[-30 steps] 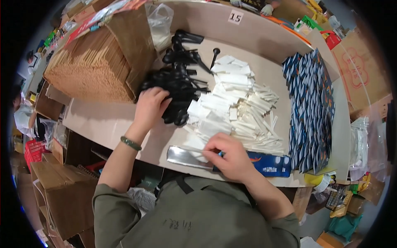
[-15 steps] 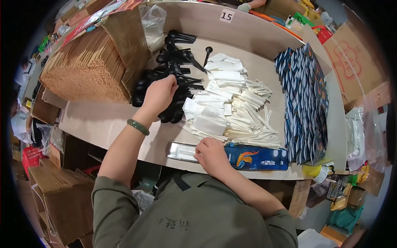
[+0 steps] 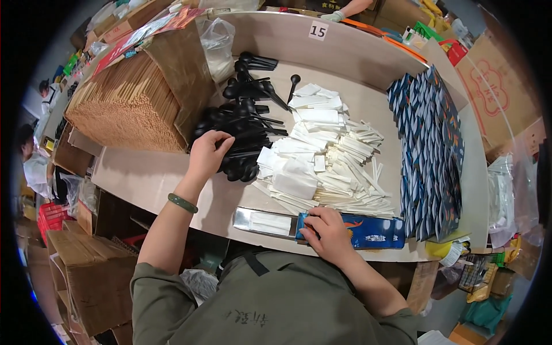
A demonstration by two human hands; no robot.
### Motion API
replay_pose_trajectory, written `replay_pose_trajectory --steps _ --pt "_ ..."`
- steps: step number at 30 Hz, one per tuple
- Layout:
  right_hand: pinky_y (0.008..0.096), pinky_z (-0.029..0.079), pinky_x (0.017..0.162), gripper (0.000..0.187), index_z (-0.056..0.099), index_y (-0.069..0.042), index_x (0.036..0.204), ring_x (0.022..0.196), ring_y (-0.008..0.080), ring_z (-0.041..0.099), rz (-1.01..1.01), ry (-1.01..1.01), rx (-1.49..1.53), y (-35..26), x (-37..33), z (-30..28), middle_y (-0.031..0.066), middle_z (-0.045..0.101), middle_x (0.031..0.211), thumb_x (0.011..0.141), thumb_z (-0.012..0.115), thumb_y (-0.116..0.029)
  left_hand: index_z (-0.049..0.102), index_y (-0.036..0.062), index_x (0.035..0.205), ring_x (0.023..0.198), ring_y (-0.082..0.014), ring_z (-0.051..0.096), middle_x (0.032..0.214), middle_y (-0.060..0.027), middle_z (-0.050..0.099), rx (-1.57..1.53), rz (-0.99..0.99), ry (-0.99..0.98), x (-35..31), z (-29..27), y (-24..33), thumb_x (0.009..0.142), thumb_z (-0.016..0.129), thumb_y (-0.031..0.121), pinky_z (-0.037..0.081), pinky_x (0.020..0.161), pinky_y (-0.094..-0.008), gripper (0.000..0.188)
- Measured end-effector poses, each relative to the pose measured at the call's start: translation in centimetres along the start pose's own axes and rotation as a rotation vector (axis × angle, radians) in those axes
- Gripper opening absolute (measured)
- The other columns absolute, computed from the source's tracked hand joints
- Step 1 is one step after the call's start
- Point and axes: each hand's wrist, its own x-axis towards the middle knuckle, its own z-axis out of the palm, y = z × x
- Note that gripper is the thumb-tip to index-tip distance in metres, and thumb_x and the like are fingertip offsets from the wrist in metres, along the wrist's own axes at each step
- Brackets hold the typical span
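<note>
Head view, left hand (image 3: 208, 154): reaching into the spoons (image 3: 244, 135), fingers curling shut around a black handle at the near edge of the pile; a second ago lying flatter on the heap, now pinching, so likely singling one spoon out.
Head view, right hand (image 3: 329, 233): pressing down on the left end of the sleeve (image 3: 359, 230), fingers bent and gripping its open mouth; sliding left along the counter (image 3: 144, 178) edge since a second ago.
Sleeve: lying flat at the near counter edge, blue, touching the tray (image 3: 267, 221); being held open and ready for filling, by the look of it.
Tray: sitting just left of the sleeve, silvery, carrying a white packet.
Napkins (image 3: 310, 155): lying heaped in white between spoons and sleeve stack (image 3: 428, 155).
Chopsticks (image 3: 123, 109): filling the brown box at far left, well apart from both hands.
</note>
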Motion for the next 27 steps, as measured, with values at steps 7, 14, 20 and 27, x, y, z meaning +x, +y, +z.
replay_pose_trajectory --steps 7,14,20,27 --pt "0.0441 0.045 0.095 0.036 0.062 -0.007 0.095 0.112 0.0354 0.055 -0.07 -0.097 0.038 0.2 0.1 -1.2 0.0141 0.058 0.123 0.073 0.084 -0.025 0.076 0.004 0.099 0.09 -0.0243 0.068 0.099 -0.0112 0.072 -0.048 -0.02 0.043 -0.1 -0.7 -1.0 0.086 0.074 0.018 0.053 0.083 -0.0316 0.019" --pt "0.0469 0.043 0.098 0.039 0.058 -0.008 0.092 0.114 0.0377 0.054 -0.056 -0.132 0.065 0.9 -0.1 -0.5 0.0157 0.055 0.128 0.071 0.086 -0.025 0.077 0.0028 0.098 0.094 -0.0198 0.068 0.103 -0.0096 0.072 -0.227 0.027 0.172 -0.8 0.0 -3.9 0.085 0.075 0.01 0.053 0.086 -0.0299 0.015" --pt "0.0459 0.043 0.098 0.038 0.057 -0.008 0.09 0.114 0.0373 0.054 -0.029 -0.126 0.081 0.9 -0.1 -0.3 0.015 0.057 0.127 0.07 0.086 -0.024 0.071 0.0046 0.094 0.083 -0.0297 0.066 0.089 -0.012 0.067 0.206 0.293 0.084 -1.7 -0.1 -2.9 0.084 0.076 0.012 0.053 0.073 -0.0352 0.014" --pt "0.0456 0.043 0.097 0.038 0.058 -0.008 0.091 0.113 0.0375 0.055 -0.027 -0.123 0.086 0.7 -0.1 -0.4 0.0159 0.058 0.126 0.07 0.085 -0.023 0.068 0.0037 0.097 0.084 -0.0289 0.063 0.09 -0.0127 0.063 0.123 0.06 -0.037 -0.5 -1.1 -2.2 0.082 0.076 0.008 0.052 0.074 -0.0371 0.018"
